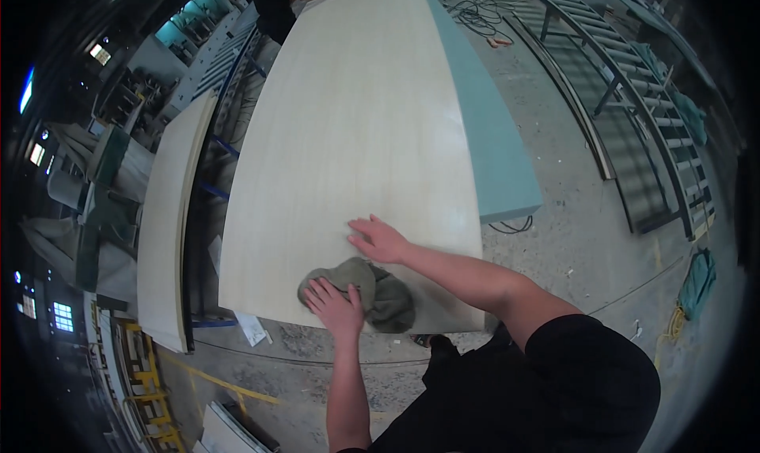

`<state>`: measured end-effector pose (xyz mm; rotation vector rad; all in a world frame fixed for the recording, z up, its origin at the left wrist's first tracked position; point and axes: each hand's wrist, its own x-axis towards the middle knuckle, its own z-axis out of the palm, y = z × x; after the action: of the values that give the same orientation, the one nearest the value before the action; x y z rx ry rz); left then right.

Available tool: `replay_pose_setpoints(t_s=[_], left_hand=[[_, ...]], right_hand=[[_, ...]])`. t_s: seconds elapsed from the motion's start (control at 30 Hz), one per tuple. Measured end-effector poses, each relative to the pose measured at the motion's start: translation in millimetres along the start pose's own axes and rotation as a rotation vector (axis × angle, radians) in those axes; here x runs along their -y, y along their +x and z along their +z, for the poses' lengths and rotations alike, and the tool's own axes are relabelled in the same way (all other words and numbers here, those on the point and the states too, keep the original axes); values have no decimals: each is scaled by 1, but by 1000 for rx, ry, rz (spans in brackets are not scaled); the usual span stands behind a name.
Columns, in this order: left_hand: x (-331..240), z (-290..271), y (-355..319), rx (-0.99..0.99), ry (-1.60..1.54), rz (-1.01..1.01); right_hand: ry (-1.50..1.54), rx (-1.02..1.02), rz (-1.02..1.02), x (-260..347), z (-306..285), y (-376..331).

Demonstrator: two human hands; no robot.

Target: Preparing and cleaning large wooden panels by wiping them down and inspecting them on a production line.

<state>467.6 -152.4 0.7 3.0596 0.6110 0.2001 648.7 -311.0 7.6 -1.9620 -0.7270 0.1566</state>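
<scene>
A long, pale wood-grained panel (348, 136) stretches away from me, its near end just in front of my body. My left hand (338, 307) lies flat with fingers spread on a bunched grey-green cloth (385, 293) by the near edge. The cloth rests on the panel and partly overhangs that edge. Farther in and to the right, my right hand (378, 239) is stretched out palm down over the bare panel surface, fingers extended and holding nothing. Whether its palm touches the surface is hard to tell.
A light-blue slab (499, 160) sticks out beneath the panel's right side. Another person (277, 2) stands at the far left end. Roller conveyors (633, 65) run along the right, a second panel (170, 223) stands left, and cables (479, 14) lie on the floor.
</scene>
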Motion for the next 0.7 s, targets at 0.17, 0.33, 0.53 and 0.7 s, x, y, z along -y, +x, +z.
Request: replay_pose_setpoints(t_s=[0.17, 0.33, 0.53, 0.7], left_hand=[[-131, -13, -64, 33, -31, 73], [-232, -13, -100, 73, -73, 184], [-343, 5, -56, 122, -116, 332], [-456, 31, 88, -4, -88, 508]], right_hand=[[259, -63, 3, -2, -113, -172], [101, -126, 181, -87, -268, -348], [161, -345, 570, -176, -399, -449], [213, -452, 568, -190, -425, -428]])
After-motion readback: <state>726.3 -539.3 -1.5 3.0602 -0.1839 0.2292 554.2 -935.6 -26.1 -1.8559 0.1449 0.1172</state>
